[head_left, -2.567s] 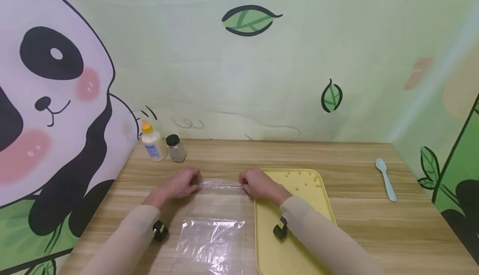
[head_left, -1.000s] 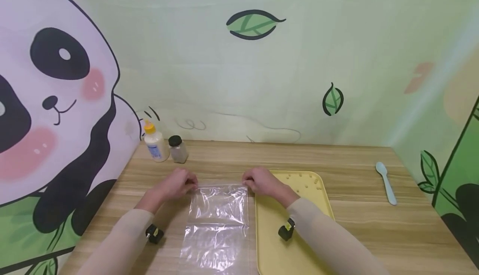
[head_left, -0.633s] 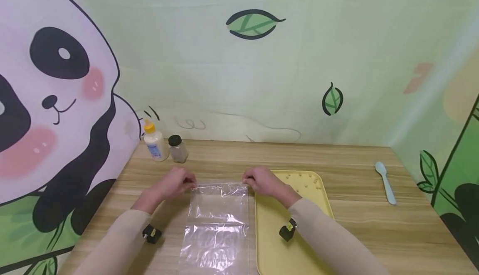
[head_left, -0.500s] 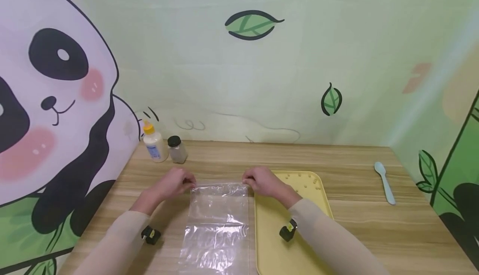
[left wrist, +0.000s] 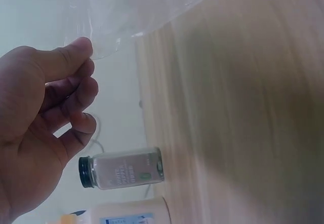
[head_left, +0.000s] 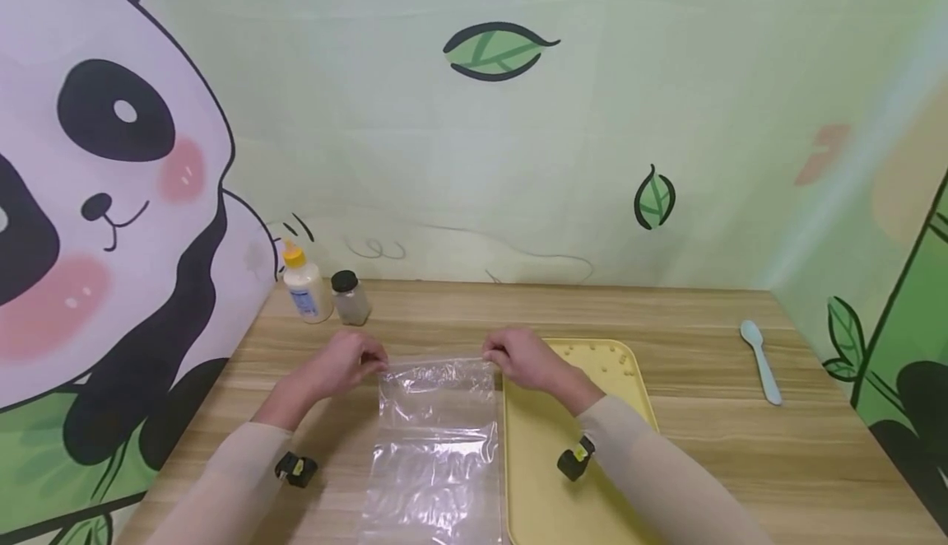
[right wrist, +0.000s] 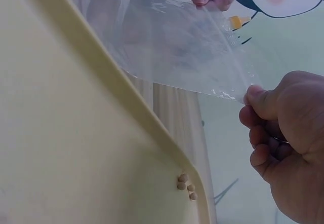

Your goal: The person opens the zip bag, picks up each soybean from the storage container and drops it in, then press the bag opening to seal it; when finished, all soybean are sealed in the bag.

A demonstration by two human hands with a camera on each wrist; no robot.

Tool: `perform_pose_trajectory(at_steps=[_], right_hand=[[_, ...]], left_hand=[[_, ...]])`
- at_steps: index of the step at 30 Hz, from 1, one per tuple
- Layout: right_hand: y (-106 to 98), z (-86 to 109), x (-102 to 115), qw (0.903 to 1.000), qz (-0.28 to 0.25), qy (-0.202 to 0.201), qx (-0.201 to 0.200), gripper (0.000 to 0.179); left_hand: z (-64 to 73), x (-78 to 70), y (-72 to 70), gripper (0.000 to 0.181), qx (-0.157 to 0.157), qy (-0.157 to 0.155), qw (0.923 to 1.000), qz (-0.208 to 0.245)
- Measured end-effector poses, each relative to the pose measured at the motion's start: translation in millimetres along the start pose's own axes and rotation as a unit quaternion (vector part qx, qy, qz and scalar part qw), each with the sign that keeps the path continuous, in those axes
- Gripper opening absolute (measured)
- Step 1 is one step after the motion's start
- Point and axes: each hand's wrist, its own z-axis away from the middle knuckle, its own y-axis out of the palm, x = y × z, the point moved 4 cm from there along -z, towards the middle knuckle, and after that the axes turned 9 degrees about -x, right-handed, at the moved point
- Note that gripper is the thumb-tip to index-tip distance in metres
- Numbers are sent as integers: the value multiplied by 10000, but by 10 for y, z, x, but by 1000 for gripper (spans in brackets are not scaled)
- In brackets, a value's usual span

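A clear zip bag point(head_left: 437, 446) stretches between my two hands, its top edge raised off the wooden table and its lower part running toward me. With thumb and forefinger, my left hand point(head_left: 344, 364) pinches the upper left corner; the left wrist view shows the thumb point(left wrist: 76, 51) pressed on the film. My right hand point(head_left: 526, 360) pinches the upper right corner beside the yellow tray point(head_left: 555, 479). In the right wrist view the film point(right wrist: 177, 46) hangs taut between both hands, with nothing visible inside it.
Small pale beads point(head_left: 622, 360) lie in the tray's far right corner. A white glue bottle point(head_left: 307, 294) with a yellow cap and a black-lidded jar point(head_left: 351, 302) stand at the back left. A light blue spoon point(head_left: 763, 364) lies at the right. A printed wall point(head_left: 481, 158) bounds the back.
Over the last seconds my hands moved slightly apart, drawing the bag's top edge taut. Just now the right hand shifted a little to the right and the bag's top lifted slightly.
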Motion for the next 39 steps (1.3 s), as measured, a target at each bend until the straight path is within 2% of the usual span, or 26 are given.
perform_pose_trajectory(at_steps=[11, 18, 26, 33, 39], right_hand=[[-100, 25, 61, 9995, 79, -168, -259, 13], [-158, 36, 77, 9994, 99, -141, -293, 13], [-280, 29, 134, 9982, -3, -374, -468, 14], [-379, 59, 154, 9953, -59, -558, -788, 12], [-467, 96, 176, 9952, -77, -517, -830, 12]], left_hand=[[-16, -114, -152, 4, -241, 110, 9996, -3], [-30, -196, -242, 5, -386, 198, 9991, -13], [-52, -277, -347, 5, -531, 262, 9982, 28], [-79, -347, -411, 5, -715, 393, 9966, 110], [-95, -420, -472, 4, -753, 328, 9965, 147]])
